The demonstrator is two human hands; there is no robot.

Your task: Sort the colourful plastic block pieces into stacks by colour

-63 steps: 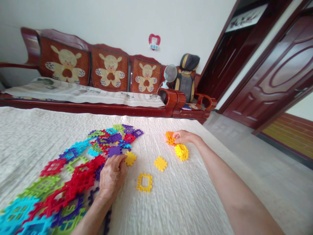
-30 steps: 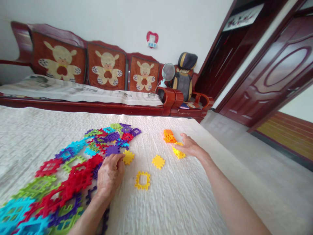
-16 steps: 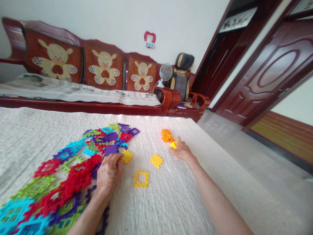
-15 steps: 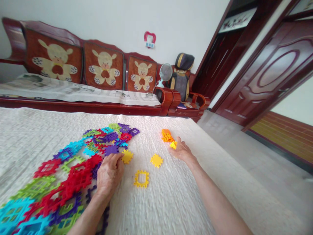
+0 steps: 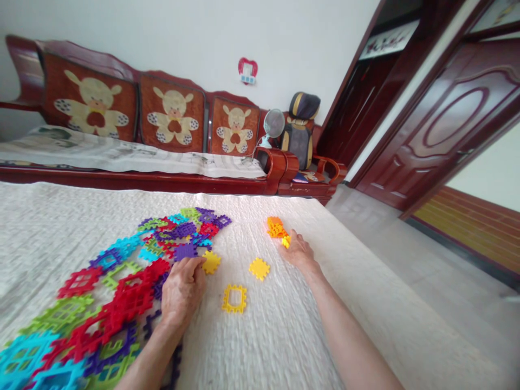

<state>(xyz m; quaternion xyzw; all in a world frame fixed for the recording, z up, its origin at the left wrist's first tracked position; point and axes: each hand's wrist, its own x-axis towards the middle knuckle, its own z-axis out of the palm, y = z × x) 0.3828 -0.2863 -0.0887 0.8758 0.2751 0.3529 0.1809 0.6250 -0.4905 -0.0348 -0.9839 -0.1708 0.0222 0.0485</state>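
My left hand (image 5: 184, 287) is closed at the edge of the colourful pile, its fingertips at the left edge of a flat yellow piece (image 5: 211, 262). Just beyond its knuckles lies a solid purple piece (image 5: 185, 251). My right hand (image 5: 297, 250) pinches a small yellow piece (image 5: 286, 241), right beside a cluster of orange pieces (image 5: 276, 227). Between my hands lie a solid yellow piece (image 5: 259, 268) and, nearer to me, a yellow square frame (image 5: 234, 298).
Red, green, blue and purple interlocking pieces (image 5: 130, 295) spread over the left of the white covered table (image 5: 309, 336). Behind it stand a wooden sofa (image 5: 162, 181) with bear cushions, a small fan (image 5: 274, 123) and a chair (image 5: 298, 143).
My right hand has shifted very slightly left with the small yellow piece. My left hand has stayed almost still, and the view has tilted a little.
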